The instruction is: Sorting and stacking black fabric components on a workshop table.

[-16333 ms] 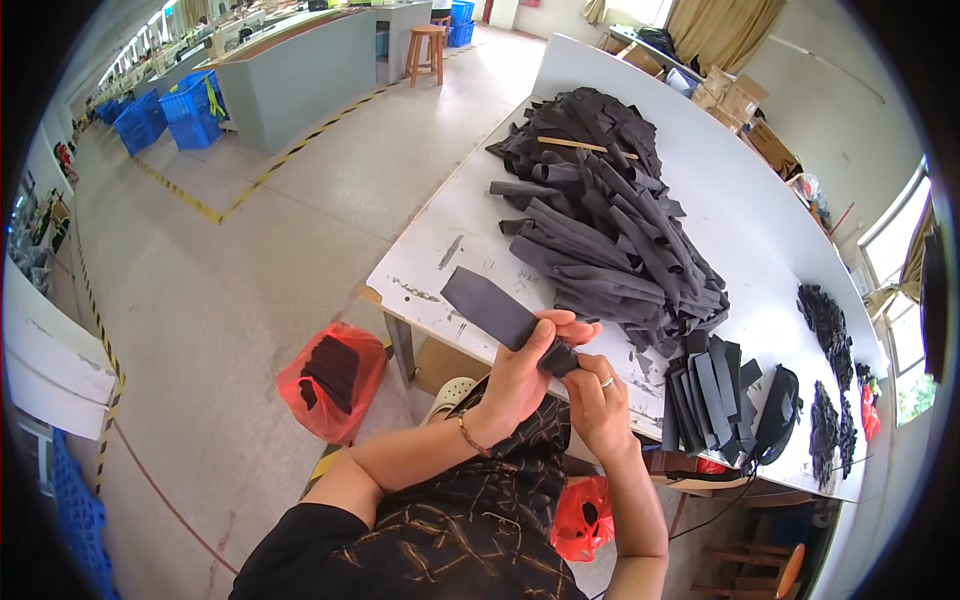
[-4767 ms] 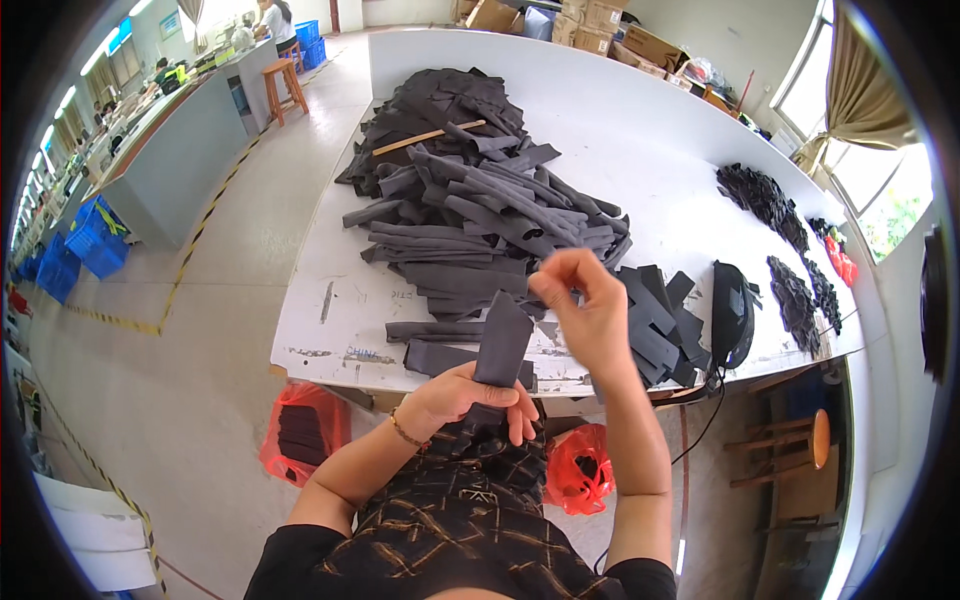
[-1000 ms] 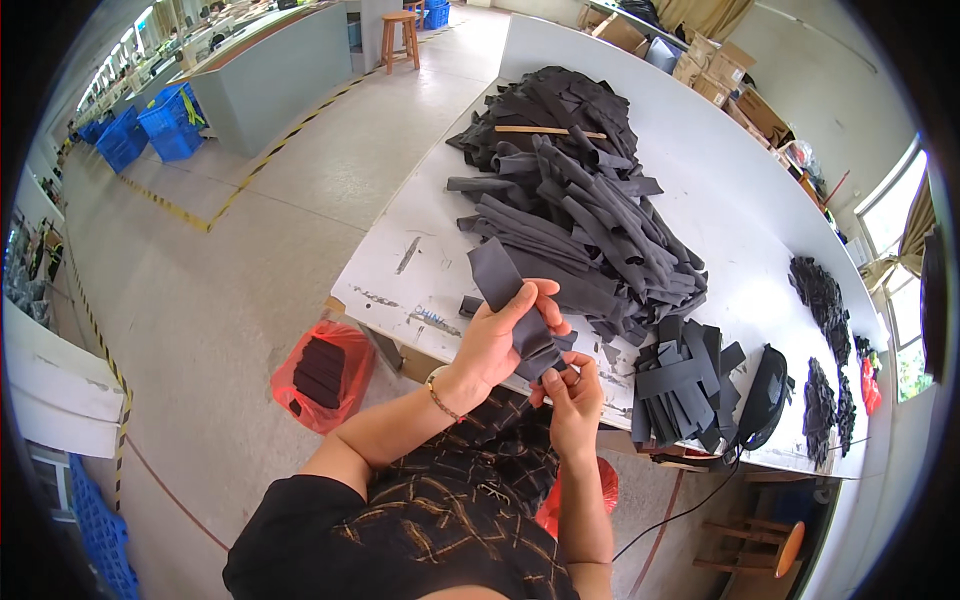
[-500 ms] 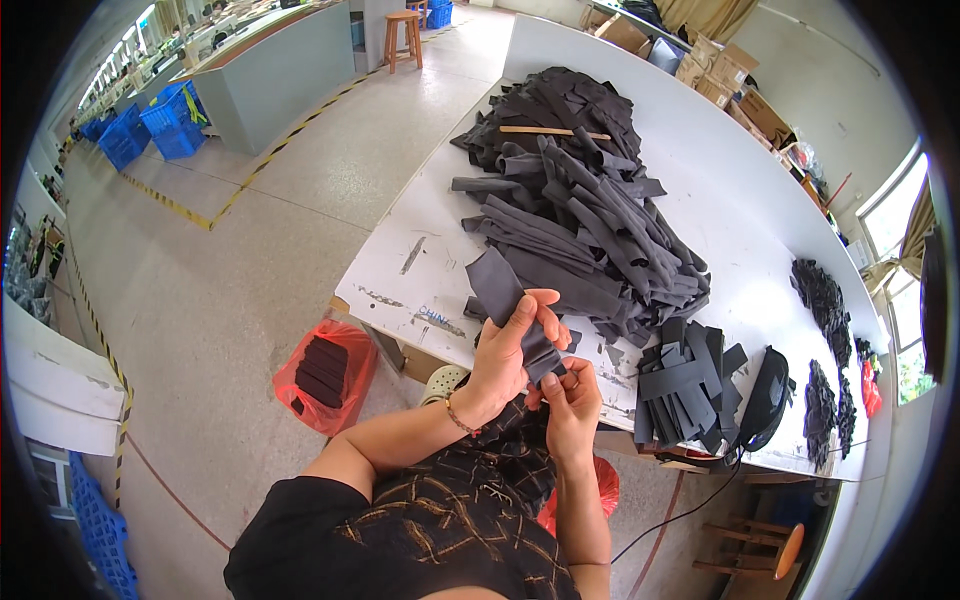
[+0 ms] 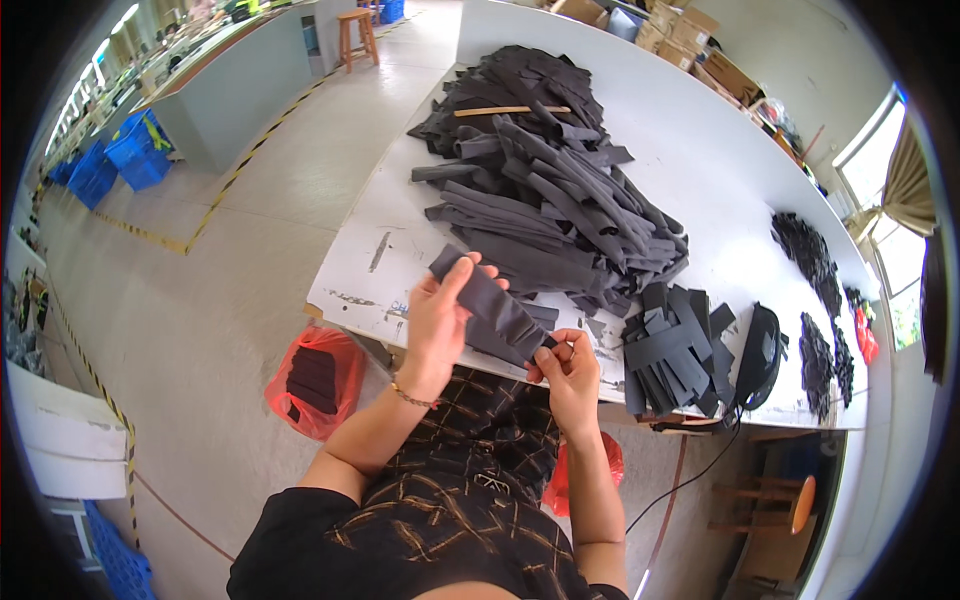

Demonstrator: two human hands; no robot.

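Observation:
A dark grey fabric strip [image 5: 492,310] is stretched slantwise between my hands at the near edge of the white table. My left hand [image 5: 440,318] pinches its upper end between thumb and fingers. With thumb and fingertips my right hand [image 5: 568,375] grips the lower end, where the cloth looks rumpled. Just beyond lies a large heap of dark fabric strips [image 5: 570,225], many folded or rolled lengthwise. To the right of my right hand sits a loose stack of flat, dark rectangular pieces [image 5: 668,350].
Beside that stack stands a black rounded device [image 5: 763,355] with a cord over the table edge. A thin wooden stick [image 5: 512,110] lies on the heap. Red plastic bags [image 5: 350,375] are on the floor, the left one holding dark pieces. A wooden stool [image 5: 800,505] is lower right.
My left hand has moved left, away from the right hand. The strip, earlier bunched between them, is now drawn out lengthwise. The view has shifted slightly.

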